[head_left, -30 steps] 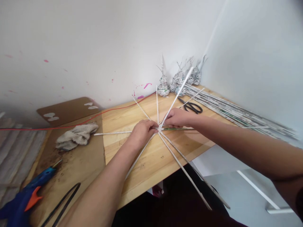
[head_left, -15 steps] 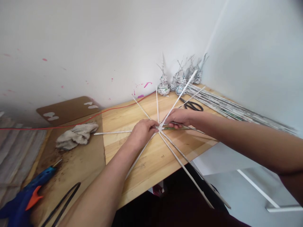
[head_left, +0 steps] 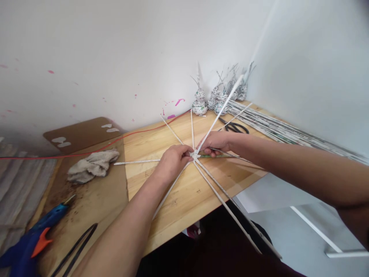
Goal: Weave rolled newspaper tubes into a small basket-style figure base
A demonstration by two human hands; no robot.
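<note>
Several thin paper sticks spread out like spokes from a small woven centre [head_left: 195,155] above the wooden table [head_left: 173,200]. My left hand [head_left: 176,157] pinches the left side of that centre with thumb and fingers. At its right side, the closed fingers of my right hand [head_left: 212,144] hold the sticks near the crossing. One white paper stick [head_left: 223,107] slants up and to the right from beside my right fingers. Two long sticks [head_left: 227,206] reach down past the table's front edge. My right fingertips are partly hidden.
Woven paper figures [head_left: 199,103] stand by the wall, near black scissors [head_left: 235,127] and a bundle of paper sticks [head_left: 276,129]. To the left lie a crumpled cloth [head_left: 93,165], a blue glue gun [head_left: 37,231] and a red cable [head_left: 138,132].
The slanting white stick has tipped slightly further right and its top is higher. My right hand has shifted very slightly; my left hand keeps its grip.
</note>
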